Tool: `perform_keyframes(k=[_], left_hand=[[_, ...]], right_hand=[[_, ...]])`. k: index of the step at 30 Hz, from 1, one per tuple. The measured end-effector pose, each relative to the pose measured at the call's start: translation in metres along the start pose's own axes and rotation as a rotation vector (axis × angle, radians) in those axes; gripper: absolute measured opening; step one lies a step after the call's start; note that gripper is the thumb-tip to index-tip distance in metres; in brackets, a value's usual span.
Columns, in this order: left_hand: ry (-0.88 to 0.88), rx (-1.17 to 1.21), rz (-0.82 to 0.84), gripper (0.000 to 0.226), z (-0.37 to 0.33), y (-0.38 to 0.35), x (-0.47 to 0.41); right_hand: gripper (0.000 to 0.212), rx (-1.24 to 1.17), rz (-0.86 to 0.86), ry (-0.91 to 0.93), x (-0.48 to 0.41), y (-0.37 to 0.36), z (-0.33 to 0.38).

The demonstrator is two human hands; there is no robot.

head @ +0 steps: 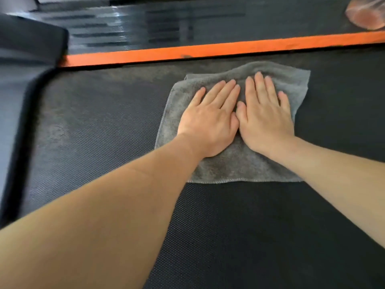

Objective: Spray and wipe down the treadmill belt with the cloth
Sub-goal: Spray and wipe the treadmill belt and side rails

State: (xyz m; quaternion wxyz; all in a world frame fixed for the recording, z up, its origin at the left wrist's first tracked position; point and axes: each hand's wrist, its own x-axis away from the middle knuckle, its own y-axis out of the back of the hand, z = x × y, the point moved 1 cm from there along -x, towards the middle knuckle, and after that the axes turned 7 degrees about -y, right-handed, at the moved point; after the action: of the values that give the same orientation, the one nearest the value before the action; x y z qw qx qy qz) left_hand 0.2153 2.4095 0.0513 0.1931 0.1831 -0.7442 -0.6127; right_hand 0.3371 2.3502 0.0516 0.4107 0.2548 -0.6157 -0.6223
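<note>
Left hand (210,119) and right hand (266,117) flat, fingers straight, thumbs touching, pressing grey microfibre cloth (239,167) just beside orange edge stripe (208,51). Hazy stretch of black textured treadmill belt (100,126) lies leftward along the stripe; left hand nearer.

The middle of the grey terry cloth (233,163) lies hidden under two flat hands, the left hand (208,126) and the right hand (264,122), so its folds there cannot be read. Beyond the cloth to its far right, a pinkish see-through rounded object (366,14) is cut by the top and right edges and is too blurred to name. Beyond the cloth to its left, the ribbed dark side rail (135,28) smears into streaks, and the dark grey moulded cover (31,42) runs off the left edge. The black textured treadmill belt (250,236) under the cloth runs off the bottom and right edges. Both forearms leave the picture before the elbows.
</note>
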Motion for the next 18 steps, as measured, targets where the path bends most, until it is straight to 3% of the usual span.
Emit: perform_keyframes(k=[5, 9, 18], left_hand=[[0.143, -0.046, -0.079, 0.062, 0.098, 0.014, 0.044], [0.215, -0.055, -0.072, 0.066, 0.136, 0.020, 0.072], [0.465, 0.005, -0.104, 0.073, 0.103, 0.018, 0.079]], right_hand=[[0.063, 0.006, 0.011, 0.163, -0.024, -0.007, 0.109], [0.061, 0.002, 0.000, 0.252, -0.021, -0.015, 0.154], [0.056, -0.045, 0.018, 0.473, -0.022, -0.009, 0.141]])
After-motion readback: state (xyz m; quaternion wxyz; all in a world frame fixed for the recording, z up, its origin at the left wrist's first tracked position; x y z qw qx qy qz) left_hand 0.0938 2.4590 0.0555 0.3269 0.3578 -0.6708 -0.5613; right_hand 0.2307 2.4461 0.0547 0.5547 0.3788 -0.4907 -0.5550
